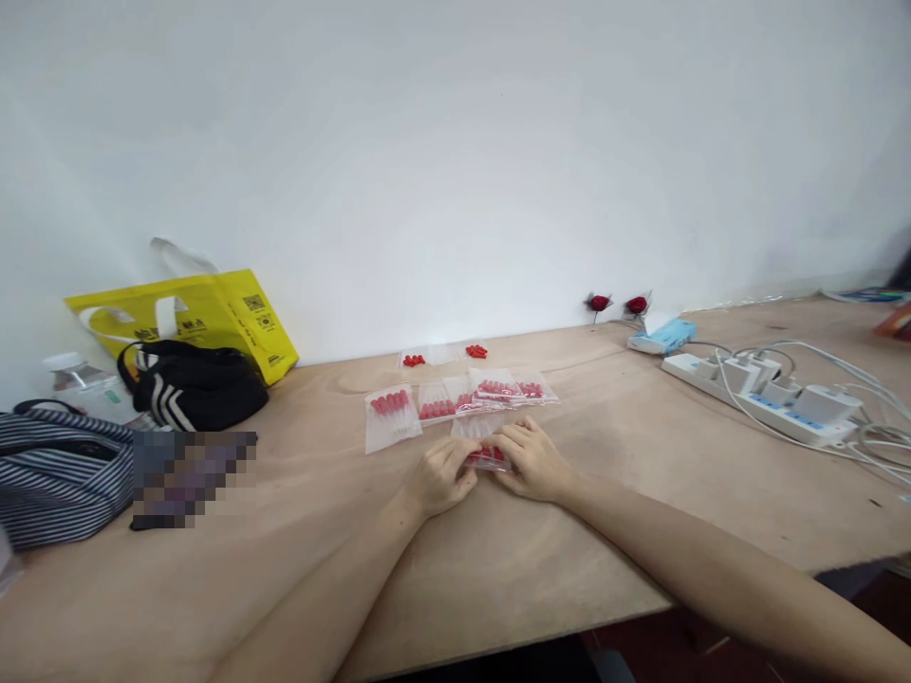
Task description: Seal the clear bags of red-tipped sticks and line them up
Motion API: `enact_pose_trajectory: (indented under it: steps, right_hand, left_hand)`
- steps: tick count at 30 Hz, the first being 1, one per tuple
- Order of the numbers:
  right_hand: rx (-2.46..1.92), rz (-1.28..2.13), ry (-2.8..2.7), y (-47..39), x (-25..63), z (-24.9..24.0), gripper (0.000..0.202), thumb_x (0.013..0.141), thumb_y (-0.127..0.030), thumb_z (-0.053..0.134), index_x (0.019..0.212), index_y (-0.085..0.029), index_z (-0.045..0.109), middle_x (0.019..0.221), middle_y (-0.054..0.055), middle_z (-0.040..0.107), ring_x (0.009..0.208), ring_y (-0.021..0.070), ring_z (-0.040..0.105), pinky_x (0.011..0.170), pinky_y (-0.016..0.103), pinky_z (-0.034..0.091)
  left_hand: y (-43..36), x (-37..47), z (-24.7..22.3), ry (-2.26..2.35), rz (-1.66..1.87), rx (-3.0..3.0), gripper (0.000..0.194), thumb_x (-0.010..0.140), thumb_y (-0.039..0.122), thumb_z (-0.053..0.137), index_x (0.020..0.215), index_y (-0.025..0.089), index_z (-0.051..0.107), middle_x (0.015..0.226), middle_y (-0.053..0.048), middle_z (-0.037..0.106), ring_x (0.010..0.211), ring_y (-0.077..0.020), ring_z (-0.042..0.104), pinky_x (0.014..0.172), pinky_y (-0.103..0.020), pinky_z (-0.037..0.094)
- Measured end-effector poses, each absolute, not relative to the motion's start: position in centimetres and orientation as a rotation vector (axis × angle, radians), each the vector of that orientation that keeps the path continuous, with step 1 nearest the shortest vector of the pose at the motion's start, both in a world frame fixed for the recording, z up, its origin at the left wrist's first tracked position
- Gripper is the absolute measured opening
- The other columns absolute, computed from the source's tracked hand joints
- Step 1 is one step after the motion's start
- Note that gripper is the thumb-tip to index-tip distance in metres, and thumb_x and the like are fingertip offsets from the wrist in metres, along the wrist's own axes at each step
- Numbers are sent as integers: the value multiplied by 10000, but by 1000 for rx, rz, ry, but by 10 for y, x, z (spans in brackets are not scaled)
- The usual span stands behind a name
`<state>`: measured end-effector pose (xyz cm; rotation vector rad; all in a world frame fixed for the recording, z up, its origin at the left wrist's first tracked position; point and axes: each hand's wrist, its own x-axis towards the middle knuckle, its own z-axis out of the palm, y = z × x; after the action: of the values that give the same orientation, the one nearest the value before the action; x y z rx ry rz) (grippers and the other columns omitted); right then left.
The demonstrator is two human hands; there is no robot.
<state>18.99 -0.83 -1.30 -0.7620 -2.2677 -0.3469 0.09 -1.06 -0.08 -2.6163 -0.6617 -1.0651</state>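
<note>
Surface: plywood worktop (626, 531) against a white wall.
Hands: left hand (439, 477) and right hand (530, 462) meet mid-worktop; fingers of both are pinched on a small clear bag (487, 455) of red pieces.
Technique: the bag is best kept flat and gripped evenly.
Around: filled bags (462, 398) lie just behind; power strip (769, 398) toward the right edge, dark bags (192, 384) toward the left, none obstructing.

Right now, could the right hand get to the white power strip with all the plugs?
Probably yes. The right hand is pinching a small clear bag of red pieces together with the left hand. Only bare wooden table lies between it and the power strip, though it would have to let go first.
</note>
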Motion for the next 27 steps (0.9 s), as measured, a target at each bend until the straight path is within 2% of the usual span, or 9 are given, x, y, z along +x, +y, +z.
enact_pose_trajectory:
  steps: [3,7,13,16,19,23,27]
  right_hand:
    - [-752,-376,-2241,-7,184,-13,137,757,-239,483,872,-168,507,763,34,578,726,154,489,681,297,267]
    - [-746,-409,-2223,-5,181,-14,97,741,-220,492,817,-164,512,740,36,567,719,155,475,680,300,261]
    - [-790,-442,-2251,-8,182,-12,139,744,-277,490,825,-171,527,756,42,548,742,171,443,685,315,261]
    - [-814,-433,-2258,-8,182,-11,145,737,-250,481,843,-171,542,781,46,544,762,177,437,704,324,269]
    - [-805,-369,-2272,-6,184,-12,211,710,-173,484,909,-181,554,838,44,553,801,174,448,749,331,276]
    - [-748,-213,-2325,-2,193,-12,339,676,-67,452,956,-219,569,905,22,584,846,154,478,819,339,269]
    - [-708,-91,-2391,-5,204,-7,425,647,-77,467,1026,-248,556,954,7,596,877,157,492,857,356,263]
  left_hand:
    - [-11,2,-1,-608,-1057,-2544,250,677,83,465,915,156,448,803,-58,617,739,-170,582,684,-296,501]
    - [-10,3,-1,-628,-1007,-2501,217,706,130,456,922,156,447,740,-50,605,684,-173,576,629,-293,499]
    - [-8,4,-2,-679,-1040,-2483,244,669,112,441,906,167,452,735,-40,597,679,-173,567,672,-324,482]
    - [-8,3,-1,-651,-1067,-2463,276,668,87,422,931,160,454,728,-39,600,667,-169,564,685,-336,477]
    - [-7,0,0,-669,-1053,-2505,307,670,88,448,969,156,466,784,-48,617,726,-175,572,713,-343,479]
    - [-4,-6,1,-753,-983,-2617,269,666,82,489,919,168,521,847,-48,630,808,-178,578,735,-325,485]
    - [-3,-8,-2,-765,-913,-2679,187,712,105,496,870,181,564,823,-34,629,774,-155,584,695,-285,497]
